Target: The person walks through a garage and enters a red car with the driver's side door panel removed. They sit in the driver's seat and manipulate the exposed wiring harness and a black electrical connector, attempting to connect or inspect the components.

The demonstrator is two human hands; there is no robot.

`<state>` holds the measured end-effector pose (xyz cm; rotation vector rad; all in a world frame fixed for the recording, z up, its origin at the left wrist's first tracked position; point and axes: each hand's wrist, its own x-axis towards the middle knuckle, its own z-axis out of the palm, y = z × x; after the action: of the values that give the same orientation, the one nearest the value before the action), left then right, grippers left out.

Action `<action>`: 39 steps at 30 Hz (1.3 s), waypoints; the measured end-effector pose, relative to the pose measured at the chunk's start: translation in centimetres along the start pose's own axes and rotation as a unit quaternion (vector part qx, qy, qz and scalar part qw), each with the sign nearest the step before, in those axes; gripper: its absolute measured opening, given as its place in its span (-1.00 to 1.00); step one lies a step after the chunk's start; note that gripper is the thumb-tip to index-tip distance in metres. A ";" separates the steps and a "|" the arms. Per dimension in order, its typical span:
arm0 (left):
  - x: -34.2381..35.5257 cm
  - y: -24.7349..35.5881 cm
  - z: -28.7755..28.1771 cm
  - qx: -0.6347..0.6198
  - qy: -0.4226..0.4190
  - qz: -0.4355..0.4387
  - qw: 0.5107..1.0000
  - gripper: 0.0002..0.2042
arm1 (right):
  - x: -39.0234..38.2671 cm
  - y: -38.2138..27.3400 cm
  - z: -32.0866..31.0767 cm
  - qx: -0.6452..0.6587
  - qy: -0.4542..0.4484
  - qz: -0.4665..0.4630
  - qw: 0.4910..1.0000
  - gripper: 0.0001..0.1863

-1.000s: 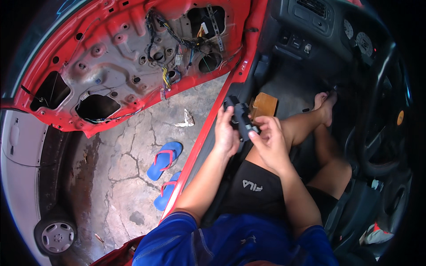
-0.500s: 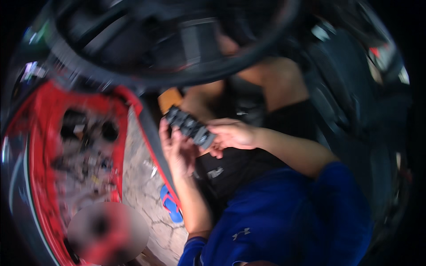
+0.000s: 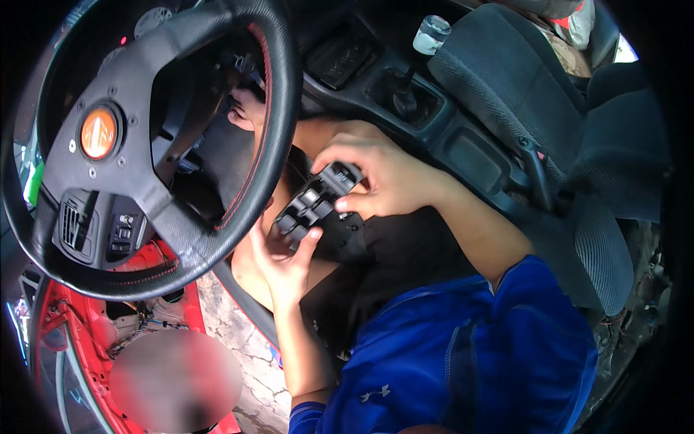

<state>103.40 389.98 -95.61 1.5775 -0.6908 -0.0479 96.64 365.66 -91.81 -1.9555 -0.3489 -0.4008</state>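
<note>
Above my lap I hold a black power window switch panel (image 3: 312, 205) with several raised rocker buttons. It slants from lower left to upper right. My right hand (image 3: 376, 173) grips its upper right end, thumb on the near side and fingers over the far edge. At the lower left end my left hand (image 3: 283, 264) pinches it, with the thumb against the near edge and the fingers partly hidden behind it. The steering wheel (image 3: 189, 246) is just left of my left hand.
At left, the red door (image 3: 72, 347) stands open, its inner side bare with wires showing, over cracked pavement (image 3: 242, 354). Right of me are the gear lever (image 3: 406, 98), the handbrake (image 3: 535, 173) and the dark passenger seat (image 3: 506, 79). A grey blurred oval covers part of the door.
My view has swung to the right, bringing in the console and passenger seat. The switch panel has turned, and my right hand now wraps over its upper right end.
</note>
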 end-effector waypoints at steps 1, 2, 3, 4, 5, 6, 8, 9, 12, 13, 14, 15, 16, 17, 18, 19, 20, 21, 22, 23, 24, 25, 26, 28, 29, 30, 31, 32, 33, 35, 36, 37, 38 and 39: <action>1.1 0.3 1.0 0.019 -0.025 0.000 0.999 -0.26 | -0.2 0.4 -1.3 0.000 0.011 0.010 1.000 -0.46; 2.3 -0.2 1.4 0.096 -0.068 -0.006 0.993 -0.30 | -0.6 0.8 -2.6 0.001 0.023 0.021 1.000 -0.49; 4.0 0.8 2.9 0.142 -0.089 0.036 0.985 -0.42 | -1.1 1.3 -3.7 0.016 0.049 0.050 0.997 -0.49; 5.3 1.7 4.3 0.204 -0.075 0.094 0.971 -0.50 | -1.3 1.9 -4.5 0.034 0.069 0.076 0.994 -0.49; 6.8 1.2 5.5 0.175 -0.071 0.116 0.975 -0.51 | -1.4 2.9 -4.8 0.073 0.121 0.054 0.989 -0.42; 8.4 0.3 6.8 0.143 -0.071 0.140 0.977 -0.52 | -1.6 4.8 -4.8 0.136 0.194 0.032 0.971 -0.33; 11.7 -0.8 8.7 0.201 -0.054 0.159 0.965 -0.54 | -1.6 5.2 -5.2 0.055 0.341 0.107 0.932 -0.31; 13.8 -1.6 10.1 0.208 -0.055 0.166 0.962 -0.53 | -2.0 6.1 -5.4 0.051 0.390 0.113 0.912 -0.34; 19.5 -6.8 12.6 0.214 -0.017 0.155 0.964 -0.49 | -3.4 8.4 -3.1 0.064 0.423 0.099 0.899 -0.55; 20.9 -7.0 14.1 0.250 -0.007 0.092 0.964 -0.48 | -3.8 8.9 -2.8 0.052 0.423 0.070 0.902 -0.62; 22.5 -7.4 15.2 0.287 -0.013 0.109 0.952 -0.46 | -3.9 9.2 -2.7 0.041 0.423 0.041 0.904 -0.69; 24.2 -9.0 15.5 0.333 0.002 0.152 0.931 -0.43 | -3.8 8.7 -2.6 0.040 0.419 0.024 0.907 -0.77; 25.3 -9.5 16.2 0.374 0.012 0.197 0.906 -0.41 | -4.2 8.7 -3.0 0.015 0.395 0.023 0.918 -0.78; 25.9 -10.1 16.5 0.366 -0.010 0.105 0.925 -0.40 | -4.3 8.6 -3.3 0.021 0.392 0.022 0.920 -0.78; 26.6 -9.1 17.4 0.351 -0.036 0.016 0.935 -0.40 | -4.4 8.8 -3.6 0.023 0.393 0.022 0.919 -0.78; 27.2 -8.6 18.2 0.335 -0.061 -0.074 0.937 -0.39 | -4.6 9.3 -3.7 0.046 0.396 0.025 0.917 -0.79; 27.6 -9.2 18.7 0.364 -0.054 -0.047 0.929 -0.38 | -4.7 9.7 -3.9 0.063 0.402 0.032 0.913 -0.80; 27.8 -9.8 18.8 0.393 -0.046 -0.020 0.918 -0.37 | -4.8 9.9 -3.8 0.082 0.407 0.037 0.909 -0.80; 28.0 -10.4 18.7 0.401 -0.043 0.005 0.915 -0.36 | -4.7 10.0 -3.7 0.101 0.412 0.043 0.905 -0.80; 28.3 -11.0 18.5 0.410 -0.039 0.030 0.911 -0.34 | -4.6 10.0 -3.7 0.117 0.410 0.050 0.903 -0.81; 28.4 -11.3 18.4 0.418 -0.034 0.055 0.906 -0.33 | -4.6 10.0 -3.8 0.127 0.408 0.052 0.902 -0.81; 28.4 -11.6 18.3 0.414 -0.027 0.080 0.906 -0.33 | -4.5 10.0 -3.9 0.137 0.406 0.054 0.902 -0.80; 28.4 -12.0 18.1 0.412 -0.023 0.100 0.905 -0.34 | -4.5 10.1 -3.8 0.147 0.404 0.056 0.901 -0.80; 28.4 -12.1 18.2 0.404 -0.018 0.134 0.905 -0.35 | -4.8 10.6 -3.8 0.171 0.406 0.054 0.896 -0.82; 28.3 -12.1 18.1 0.398 -0.021 0.137 0.907 -0.35 | -4.9 10.8 -3.8 0.177 0.406 0.056 0.895 -0.82; 28.3 -12.1 18.0 0.391 -0.023 0.142 0.909 -0.36 | -4.9 10.9 -3.8 0.180 0.407 0.056 0.894 -0.82; 28.2 -12.1 18.0 0.381 -0.029 0.138 0.914 -0.37 | -4.8 10.9 -4.0 0.175 0.408 0.049 0.895 -0.83; 28.1 -12.1 17.9 0.371 -0.034 0.133 0.918 -0.38 | -4.8 11.0 -4.0 0.175 0.408 0.049 0.895 -0.83; 28.0 -12.2 17.5 0.371 -0.034 0.130 0.919 -0.40 | -4.7 10.9 -3.9 0.176 0.407 0.049 0.895 -0.83; 27.9 -12.5 16.6 0.371 -0.034 0.125 0.919 -0.43 | -4.4 10.8 -3.7 0.173 0.406 0.046 0.896 -0.83; 27.8 -12.2 16.6 0.366 -0.027 0.124 0.922 -0.45 | -4.2 10.8 -3.8 0.166 0.408 0.044 0.897 -0.83; 27.7 -12.0 16.4 0.362 -0.020 0.123 0.924 -0.47 | -4.1 10.8 -3.8 0.159 0.408 0.042 0.898 -0.82; 27.5 -11.7 16.0 0.358 -0.013 0.122 0.926 -0.48 | -4.0 10.7 -3.7 0.158 0.409 0.045 0.898 -0.83; 27.2 -11.3 15.5 0.381 0.013 0.223 0.897 -0.55 | -3.9 10.7 -3.6 0.158 0.409 0.047 0.897 -0.83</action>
<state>123.39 363.52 -98.31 2.1050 -1.1186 0.6584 97.13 357.90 -100.83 -1.3266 0.2190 -0.9863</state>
